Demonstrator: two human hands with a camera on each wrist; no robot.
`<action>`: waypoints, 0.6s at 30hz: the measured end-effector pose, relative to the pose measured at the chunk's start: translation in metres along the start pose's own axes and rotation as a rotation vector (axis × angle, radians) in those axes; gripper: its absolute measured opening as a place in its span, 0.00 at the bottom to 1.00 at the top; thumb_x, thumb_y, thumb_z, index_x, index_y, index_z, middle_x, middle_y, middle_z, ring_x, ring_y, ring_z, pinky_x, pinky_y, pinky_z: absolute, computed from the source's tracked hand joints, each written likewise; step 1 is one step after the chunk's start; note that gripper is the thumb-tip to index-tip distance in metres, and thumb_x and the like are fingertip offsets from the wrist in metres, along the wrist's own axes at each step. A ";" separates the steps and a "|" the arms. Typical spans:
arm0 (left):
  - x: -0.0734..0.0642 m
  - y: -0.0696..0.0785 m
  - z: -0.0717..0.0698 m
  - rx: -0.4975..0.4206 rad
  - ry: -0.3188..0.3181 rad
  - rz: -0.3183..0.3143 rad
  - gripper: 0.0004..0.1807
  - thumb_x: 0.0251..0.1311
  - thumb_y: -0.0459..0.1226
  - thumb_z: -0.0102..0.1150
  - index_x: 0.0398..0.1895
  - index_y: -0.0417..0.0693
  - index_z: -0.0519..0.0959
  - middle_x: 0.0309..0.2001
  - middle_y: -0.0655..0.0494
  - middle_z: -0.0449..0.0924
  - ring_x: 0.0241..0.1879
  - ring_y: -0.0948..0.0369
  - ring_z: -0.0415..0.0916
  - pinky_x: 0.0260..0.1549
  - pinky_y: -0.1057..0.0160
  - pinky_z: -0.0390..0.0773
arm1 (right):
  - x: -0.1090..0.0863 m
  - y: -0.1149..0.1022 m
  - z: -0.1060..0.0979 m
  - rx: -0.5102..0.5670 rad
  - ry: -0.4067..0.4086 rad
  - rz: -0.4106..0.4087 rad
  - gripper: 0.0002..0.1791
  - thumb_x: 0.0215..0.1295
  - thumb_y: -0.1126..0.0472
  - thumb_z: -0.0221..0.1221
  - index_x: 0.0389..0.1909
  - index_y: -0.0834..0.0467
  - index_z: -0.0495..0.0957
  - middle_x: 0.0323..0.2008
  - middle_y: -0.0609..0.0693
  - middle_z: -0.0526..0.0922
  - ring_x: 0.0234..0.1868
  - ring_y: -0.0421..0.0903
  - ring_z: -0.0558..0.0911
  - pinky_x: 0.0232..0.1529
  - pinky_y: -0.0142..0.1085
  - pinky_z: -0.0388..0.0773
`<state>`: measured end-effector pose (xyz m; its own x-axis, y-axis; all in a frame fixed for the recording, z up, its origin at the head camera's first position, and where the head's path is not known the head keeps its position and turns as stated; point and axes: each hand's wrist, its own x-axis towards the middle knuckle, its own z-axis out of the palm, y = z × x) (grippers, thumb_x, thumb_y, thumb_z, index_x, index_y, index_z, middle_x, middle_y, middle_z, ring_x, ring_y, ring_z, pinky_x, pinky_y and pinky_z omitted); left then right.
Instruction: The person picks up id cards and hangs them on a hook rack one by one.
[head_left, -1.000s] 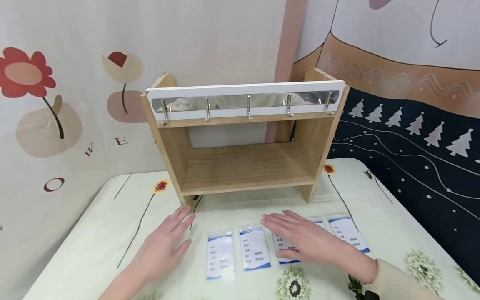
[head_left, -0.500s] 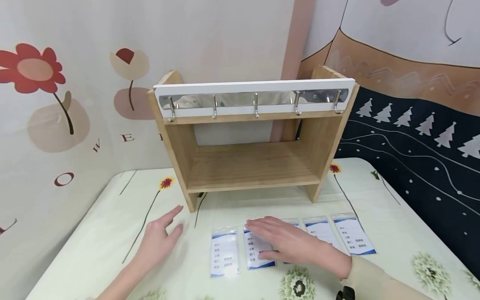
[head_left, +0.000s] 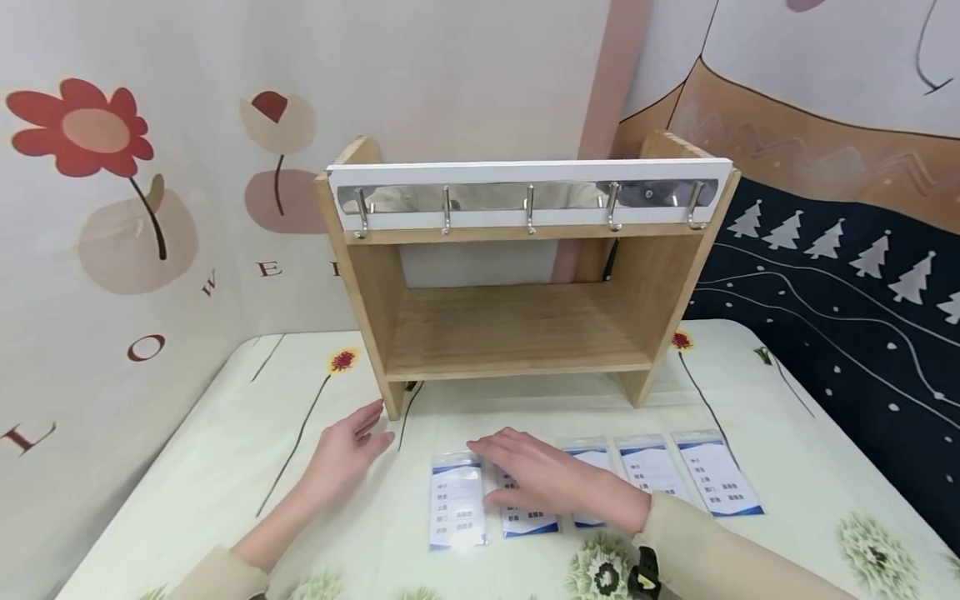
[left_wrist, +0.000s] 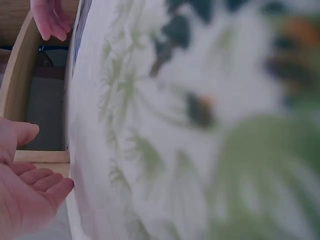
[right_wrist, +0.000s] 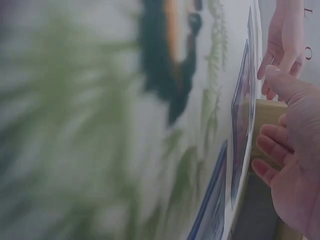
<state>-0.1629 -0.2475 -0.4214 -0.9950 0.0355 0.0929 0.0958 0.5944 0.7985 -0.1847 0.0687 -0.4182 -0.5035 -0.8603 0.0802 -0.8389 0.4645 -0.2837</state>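
Note:
Several clear-sleeved badge cards with blue-and-white printing lie in a row on the flowered tablecloth. My right hand (head_left: pixel 536 477) hovers, fingers extended, above the second card (head_left: pixel 531 523) from the left and partly hides it. Just left of it lies the leftmost card (head_left: pixel 457 504), uncovered. My left hand (head_left: pixel 347 457) is beside the front left leg of a wooden shelf (head_left: pixel 517 329); its fingers are loosely bent around nothing. In the left wrist view, the left palm (left_wrist: pixel 27 195) is bare. Seen from the right wrist, the right hand (right_wrist: pixel 300 155) holds nothing.
A white strip with metal hooks (head_left: pixel 530 212) runs across the shelf's upper front. Farther right are more cards, the rightmost card (head_left: pixel 718 475) slightly tilted. Patterned curtains (head_left: pixel 187 150) stand behind the cloth-covered table (head_left: pixel 300 367). A dark watch (head_left: pixel 645 573) is at the right sleeve.
My right hand has moved left, from over the third card to over the second. My left hand drew slightly away from the shelf leg, then came back close to it. The head view has shifted left.

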 end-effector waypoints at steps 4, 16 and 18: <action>0.008 0.001 0.007 -0.094 0.032 -0.033 0.31 0.71 0.32 0.60 0.72 0.27 0.65 0.67 0.30 0.71 0.65 0.40 0.72 0.59 0.49 0.76 | 0.010 0.000 0.001 0.019 -0.003 0.032 0.37 0.74 0.44 0.60 0.75 0.61 0.65 0.70 0.54 0.73 0.71 0.50 0.69 0.72 0.46 0.65; 0.016 0.004 0.025 -0.136 0.149 -0.088 0.28 0.71 0.32 0.58 0.70 0.26 0.67 0.63 0.29 0.75 0.62 0.40 0.75 0.56 0.51 0.78 | 0.026 0.002 0.007 -0.039 0.028 0.149 0.30 0.66 0.45 0.68 0.63 0.58 0.79 0.58 0.50 0.80 0.61 0.48 0.75 0.62 0.46 0.74; 0.017 0.004 0.027 -0.137 0.177 -0.101 0.27 0.72 0.32 0.57 0.69 0.26 0.68 0.63 0.29 0.75 0.62 0.40 0.76 0.56 0.51 0.78 | 0.029 0.001 0.006 -0.022 0.016 0.173 0.30 0.65 0.45 0.69 0.62 0.58 0.80 0.57 0.50 0.80 0.60 0.49 0.75 0.60 0.46 0.74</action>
<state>-0.1797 -0.2233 -0.4329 -0.9807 -0.1670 0.1016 0.0107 0.4731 0.8810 -0.1989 0.0427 -0.4219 -0.6437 -0.7638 0.0468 -0.7436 0.6099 -0.2738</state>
